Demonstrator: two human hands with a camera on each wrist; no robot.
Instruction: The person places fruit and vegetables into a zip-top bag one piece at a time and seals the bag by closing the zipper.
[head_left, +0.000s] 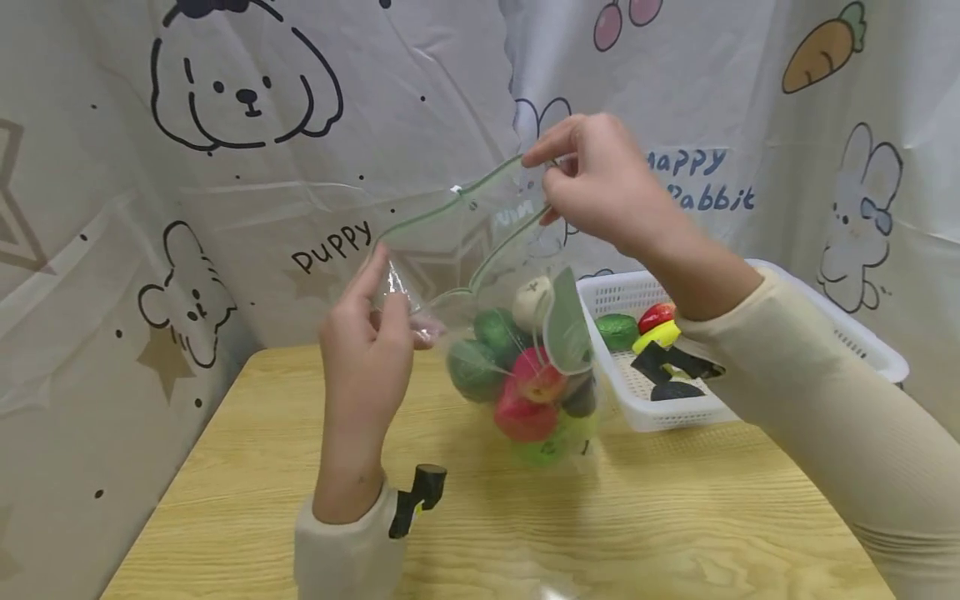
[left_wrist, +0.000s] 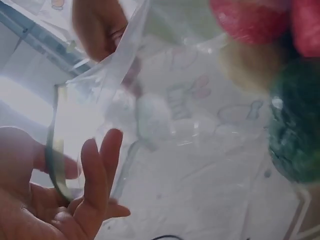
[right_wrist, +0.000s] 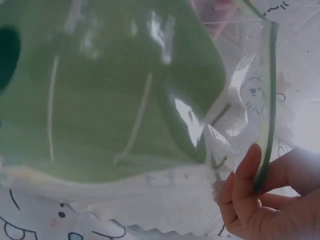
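Observation:
A clear zip bag (head_left: pixel 487 250) with a green zip edge hangs between the two hands, its mouth spread apart. My left hand (head_left: pixel 365 342) pinches the left corner of the mouth; in the left wrist view the zip edge runs between thumb and fingers. On the other side, my right hand (head_left: pixel 603 187) grips the right corner, thumb and finger on the green strip (right_wrist: pixel 270 100). Low in the bag lie several toy fruits and vegetables: dark green round ones (head_left: pixel 474 372), pink-red ones (head_left: pixel 523 414) and a cream one (head_left: pixel 532 302). A green printed patch (head_left: pixel 566 325) shows on the bag.
To the right, a white plastic basket (head_left: pixel 652 415) stands on the wooden table (head_left: pixel 247 500), partly behind my right forearm. It holds a green piece (head_left: pixel 617 332), a red one (head_left: pixel 656 317), a yellow one (head_left: pixel 657 336) and a dark one (head_left: pixel 677 390). Printed cloth (head_left: pixel 420 50) hangs behind.

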